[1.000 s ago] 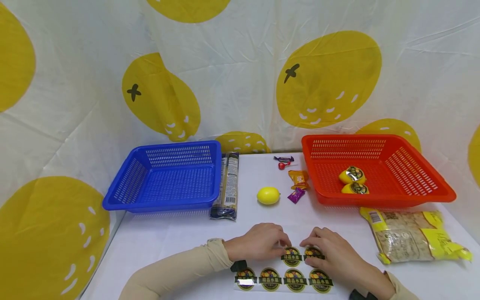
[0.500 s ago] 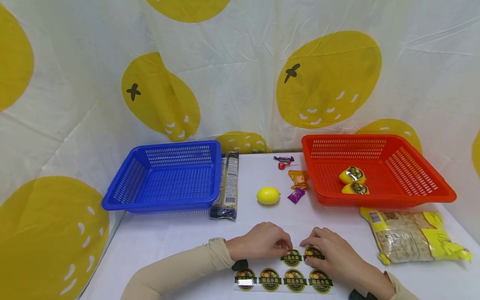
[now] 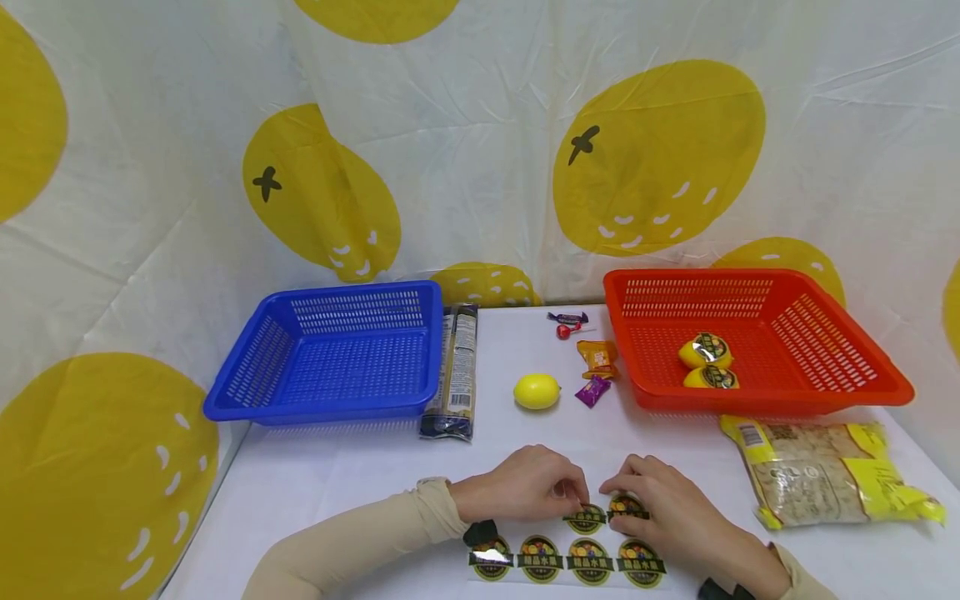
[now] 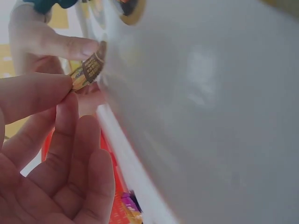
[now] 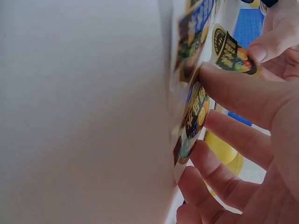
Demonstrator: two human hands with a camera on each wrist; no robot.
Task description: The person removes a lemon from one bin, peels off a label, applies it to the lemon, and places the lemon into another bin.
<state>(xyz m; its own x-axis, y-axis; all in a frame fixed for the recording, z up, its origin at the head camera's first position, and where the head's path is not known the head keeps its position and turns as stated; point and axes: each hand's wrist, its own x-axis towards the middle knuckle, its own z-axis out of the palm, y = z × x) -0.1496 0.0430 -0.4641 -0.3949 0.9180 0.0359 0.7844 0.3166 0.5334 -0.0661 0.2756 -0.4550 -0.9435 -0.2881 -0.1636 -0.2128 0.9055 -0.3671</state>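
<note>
In the head view a sheet (image 3: pixel 551 528) of round black-and-gold fruit stickers lies at the front of the table. My left hand (image 3: pixel 521 483) pinches the edge of one sticker (image 4: pixel 88 70) between thumb and index finger. That sticker is bent up from the sheet, its far part hidden in the head view by no more than the fingertips. My right hand (image 3: pixel 663 504) rests on the sheet's right part, around the neighbouring sticker (image 5: pixel 198 109). Its thumb and fingertips press on the sheet. An unlabelled lemon (image 3: pixel 536 392) lies behind the hands.
Back left stands a blue basket (image 3: pixel 360 367), beside a long packet (image 3: pixel 453 371). A red basket (image 3: pixel 772 350) at the right holds two labelled lemons (image 3: pixel 705 350). Wrapped candies (image 3: pixel 597 358) and a lollipop (image 3: pixel 564 332) lie between. A yellow-ended bag (image 3: pixel 817 472) lies front right.
My left fingertips have shifted slightly towards me and right, lifting the sticker's top edge from the sheet. The right hand stays in place.
</note>
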